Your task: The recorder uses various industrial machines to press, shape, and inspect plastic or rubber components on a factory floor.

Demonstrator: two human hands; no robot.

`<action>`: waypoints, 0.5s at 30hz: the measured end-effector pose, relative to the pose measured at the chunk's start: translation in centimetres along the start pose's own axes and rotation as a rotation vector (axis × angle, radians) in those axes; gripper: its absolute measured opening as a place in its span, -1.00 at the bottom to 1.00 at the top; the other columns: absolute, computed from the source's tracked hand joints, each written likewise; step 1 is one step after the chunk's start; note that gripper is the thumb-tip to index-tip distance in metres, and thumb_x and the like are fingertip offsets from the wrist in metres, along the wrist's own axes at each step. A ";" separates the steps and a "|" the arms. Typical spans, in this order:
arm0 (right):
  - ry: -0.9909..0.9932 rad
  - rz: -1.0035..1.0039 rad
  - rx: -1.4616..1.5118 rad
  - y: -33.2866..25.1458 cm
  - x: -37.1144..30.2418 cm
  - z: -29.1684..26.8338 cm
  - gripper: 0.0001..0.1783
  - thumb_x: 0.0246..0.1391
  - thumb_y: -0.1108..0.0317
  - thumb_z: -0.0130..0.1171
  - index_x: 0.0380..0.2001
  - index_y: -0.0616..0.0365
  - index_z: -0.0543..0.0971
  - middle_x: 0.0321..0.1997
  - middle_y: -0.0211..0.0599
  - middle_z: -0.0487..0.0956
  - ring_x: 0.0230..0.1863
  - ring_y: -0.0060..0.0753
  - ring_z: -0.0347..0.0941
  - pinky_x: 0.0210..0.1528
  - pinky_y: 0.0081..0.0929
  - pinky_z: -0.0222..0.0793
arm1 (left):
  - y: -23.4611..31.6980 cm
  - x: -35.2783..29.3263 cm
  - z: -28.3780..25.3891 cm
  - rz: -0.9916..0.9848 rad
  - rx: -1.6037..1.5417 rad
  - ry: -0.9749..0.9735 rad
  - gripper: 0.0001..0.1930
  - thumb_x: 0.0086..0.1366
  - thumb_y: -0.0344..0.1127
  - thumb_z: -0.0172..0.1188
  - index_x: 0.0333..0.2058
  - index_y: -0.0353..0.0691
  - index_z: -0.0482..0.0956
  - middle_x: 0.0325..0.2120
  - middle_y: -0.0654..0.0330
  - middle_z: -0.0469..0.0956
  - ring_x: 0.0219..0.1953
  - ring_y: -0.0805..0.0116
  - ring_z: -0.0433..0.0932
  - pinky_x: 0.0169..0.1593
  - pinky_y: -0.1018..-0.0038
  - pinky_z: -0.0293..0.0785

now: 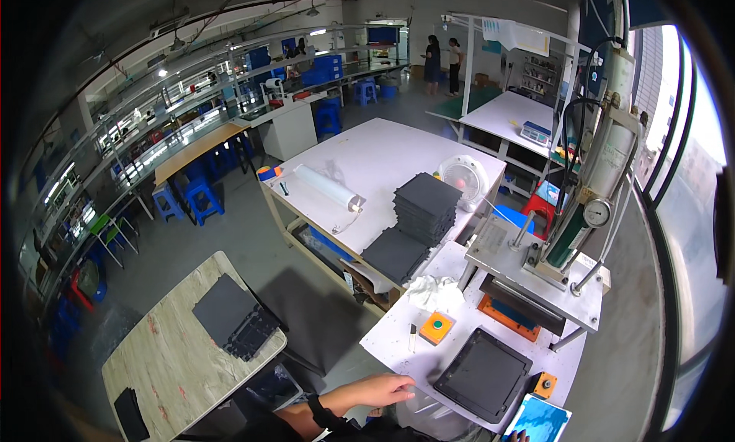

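My left hand [392, 388] reaches over the near edge of the white work table, empty, its fingers loosely extended and apart from the black tray. That flat, rectangular black tray [484, 375], with a raised rim, lies just to its right. At the bottom edge, only the fingertips of my right hand [519, 437] show, gripping the near side of a glossy blue panel with a white border [542, 419]. The panel overlaps the table's near right corner. Most of that hand is cut off by the frame.
A press [536, 266] with a gauge stands behind the tray. Two orange button boxes [436, 328] [545, 384] and a white cloth [435, 294] sit nearby. Stacked black sheets [426, 205], a fan [463, 180] and a roll [328, 188] occupy the farther table. More black sheets [230, 312] lie left.
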State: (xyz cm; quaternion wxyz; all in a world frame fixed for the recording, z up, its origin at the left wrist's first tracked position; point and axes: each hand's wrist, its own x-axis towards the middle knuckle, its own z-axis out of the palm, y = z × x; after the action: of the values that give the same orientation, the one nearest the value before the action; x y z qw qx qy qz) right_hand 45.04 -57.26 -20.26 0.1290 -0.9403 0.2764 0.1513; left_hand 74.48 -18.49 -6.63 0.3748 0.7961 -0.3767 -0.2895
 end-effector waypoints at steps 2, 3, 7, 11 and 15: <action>-0.022 -0.133 -0.012 3.7 1.4 2.3 -0.44 0.10 0.43 -0.11 0.22 0.02 0.28 0.30 0.02 0.22 0.31 0.12 0.09 0.29 0.00 0.05 | 2.1 0.5 -0.4 -0.138 -0.008 -0.113 -0.52 0.33 0.01 0.00 0.07 -0.21 0.38 -0.11 0.02 0.53 -0.12 0.12 0.54 -0.07 0.36 0.44; -0.052 -0.274 -0.018 4.6 1.9 2.7 -0.47 0.09 0.46 -0.13 0.19 0.05 0.33 0.26 0.04 0.28 0.31 0.10 0.10 0.28 0.00 0.06 | 2.7 0.6 0.0 -0.140 -0.004 -0.105 -0.52 0.33 0.01 0.00 0.07 -0.21 0.38 -0.11 0.02 0.53 -0.12 0.12 0.54 -0.07 0.36 0.44; -0.075 -0.218 0.393 6.7 3.5 1.6 -0.56 0.11 0.45 -0.14 0.07 0.13 0.46 0.00 0.06 0.51 0.08 0.15 0.37 0.12 -0.14 0.29 | 4.1 1.5 2.1 -0.035 -0.028 -0.041 -0.52 0.32 -0.01 0.02 0.05 -0.25 0.38 -0.16 0.00 0.54 -0.15 0.13 0.53 -0.09 0.35 0.43; 0.104 -0.203 0.281 5.4 2.5 -3.4 -0.70 0.11 0.18 0.04 -0.29 0.19 0.58 -0.27 0.05 0.58 -0.23 0.14 0.49 -0.19 -0.13 0.38 | 5.1 2.5 2.7 0.016 -0.025 -0.020 -0.53 0.32 -0.02 0.03 0.03 -0.27 0.39 -0.20 0.00 0.55 -0.18 0.14 0.53 -0.13 0.35 0.43; 0.106 -0.255 0.387 7.6 3.2 -2.4 -0.66 0.11 0.15 0.08 -0.30 0.25 0.58 -0.28 0.11 0.57 -0.24 0.11 0.50 -0.19 -0.13 0.38 | 6.0 3.6 3.1 0.059 0.018 -0.016 -0.53 0.32 -0.02 0.03 0.03 -0.28 0.39 -0.20 0.01 0.55 -0.19 0.14 0.53 -0.13 0.36 0.43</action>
State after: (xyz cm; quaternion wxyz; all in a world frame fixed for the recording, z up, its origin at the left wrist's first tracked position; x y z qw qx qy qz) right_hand 43.90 -65.79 -20.37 0.3103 -0.9319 0.1859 0.0283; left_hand 71.82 -25.21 -4.11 0.3728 0.7856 -0.4059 -0.2812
